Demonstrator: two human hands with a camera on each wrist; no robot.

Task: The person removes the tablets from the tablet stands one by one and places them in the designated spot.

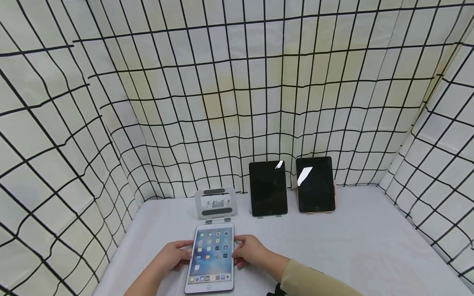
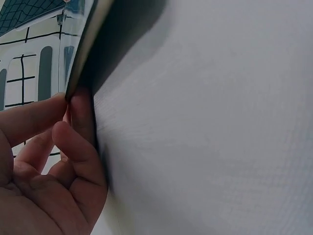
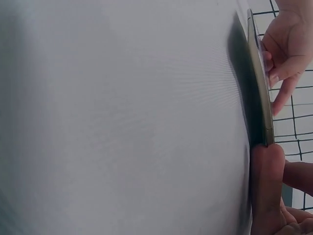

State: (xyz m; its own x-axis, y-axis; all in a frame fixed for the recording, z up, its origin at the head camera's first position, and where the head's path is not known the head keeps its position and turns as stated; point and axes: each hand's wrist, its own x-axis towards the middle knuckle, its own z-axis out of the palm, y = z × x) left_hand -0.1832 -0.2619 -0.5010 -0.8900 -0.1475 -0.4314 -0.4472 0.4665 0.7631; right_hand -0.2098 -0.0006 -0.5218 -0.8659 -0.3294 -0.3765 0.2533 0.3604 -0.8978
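Note:
A white-framed tablet (image 1: 212,255) with its lit home screen of app icons faces up in the head view. My left hand (image 1: 171,257) pinches its left long edge between thumb and fingers. At the opposite edge, my right hand (image 1: 252,250) grips it the same way. Both wrist views catch the tablet's thin edge (image 3: 264,98) held at a slant close over the white cloth, casting a shadow. Just beyond its top end stands a pale tablet stand (image 1: 216,211), with grey pads and two small front lips.
Two dark-screened tablets lean upright at the back, a left one (image 1: 268,189) and a right one (image 1: 315,185), both on stands. White walls with a black grid (image 1: 244,102) enclose the white-covered table (image 1: 355,246) behind and at both sides.

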